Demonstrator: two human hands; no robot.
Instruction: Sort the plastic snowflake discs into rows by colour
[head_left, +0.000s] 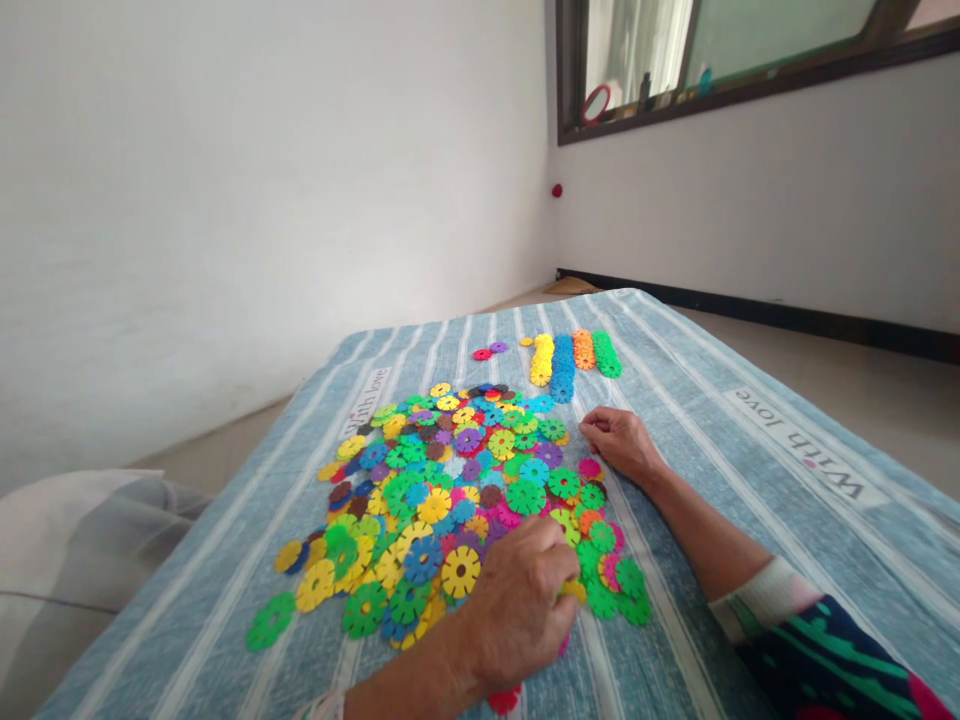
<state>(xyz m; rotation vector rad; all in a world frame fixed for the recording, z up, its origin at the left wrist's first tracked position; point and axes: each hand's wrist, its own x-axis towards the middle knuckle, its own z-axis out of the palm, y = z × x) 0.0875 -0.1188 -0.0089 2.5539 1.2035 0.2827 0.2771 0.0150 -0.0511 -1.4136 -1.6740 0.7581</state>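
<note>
Between pinched left fingers [564,562], yellow disc [575,590]

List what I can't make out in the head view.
All in the head view:
Whether left hand grips the yellow disc: hidden by the hand.
Bottom of the notched-disc pile: covered by upper layers.
Left sleeve: cut off by bottom edge.
Dark windowsill item: too small, blurred.

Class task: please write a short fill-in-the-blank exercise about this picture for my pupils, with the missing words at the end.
1. The long row between the yellow row and the orange row is coloured ____.
2. The rightmost row is coloured ____.
3. The striped cloth bears the printed words "With ____".
4. The person's ____ hand is nearer these rows.

Missing words: blue; green; love; right.
</note>
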